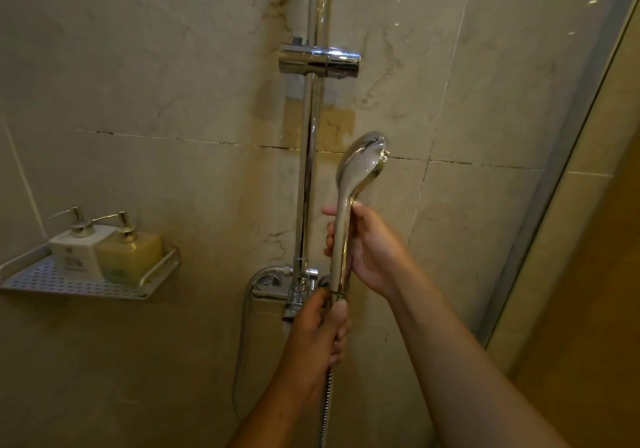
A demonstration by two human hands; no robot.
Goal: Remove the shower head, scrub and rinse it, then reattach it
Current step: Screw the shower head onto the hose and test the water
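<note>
The chrome shower head [360, 167] stands upright in front of the wall, its spray face turned away to the right. My right hand [374, 250] grips its handle from the right side. My left hand [320, 330] is closed around the hose nut at the base of the handle, where the metal hose [325, 409] hangs down. The chrome holder [318, 61] on the vertical rail [310, 170] is empty, above and left of the head.
The mixer valve [294, 291] sits on the wall just behind my left hand. A perforated metal shelf [62, 283] at the left carries two pump bottles [104, 250]. A glass shower panel [554, 205] runs along the right.
</note>
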